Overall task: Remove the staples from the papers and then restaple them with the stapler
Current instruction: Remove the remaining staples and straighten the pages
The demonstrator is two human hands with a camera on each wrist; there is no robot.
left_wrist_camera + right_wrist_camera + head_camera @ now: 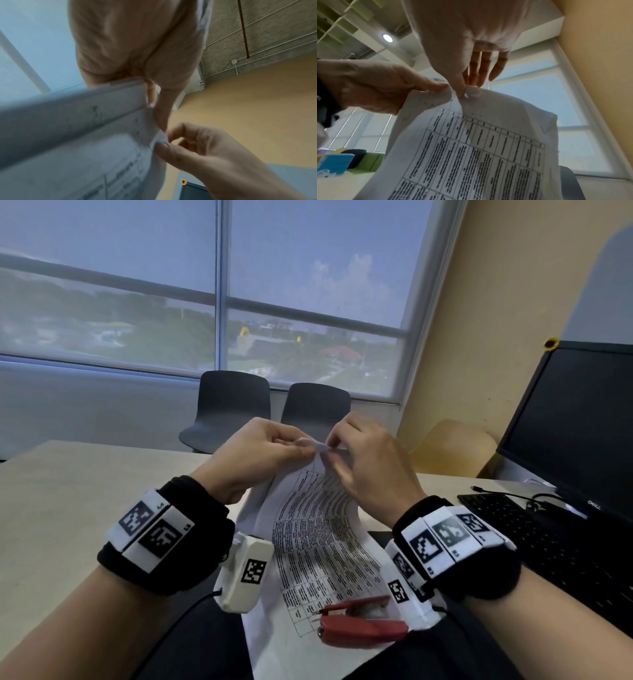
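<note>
Head view: the papers (315, 529) hung from their top corner, long axis running down toward the person, lower end on the lap. The left hand (253, 455) pinched that corner from the left; the right hand (363, 460) pinched at the same corner from the right, both equally near it. The red stapler (359, 623) lay on the papers' lower end, well below both hands. A keyboard (548, 539) sat right of the papers.

Left wrist view: thumb and finger clamped the sheets' edge; the right hand's fingertips (163, 146) nipped a small turned-up corner.

Right wrist view: the right thumb tip pressed at the corner between the sheets; no staple could be made out.
</note>
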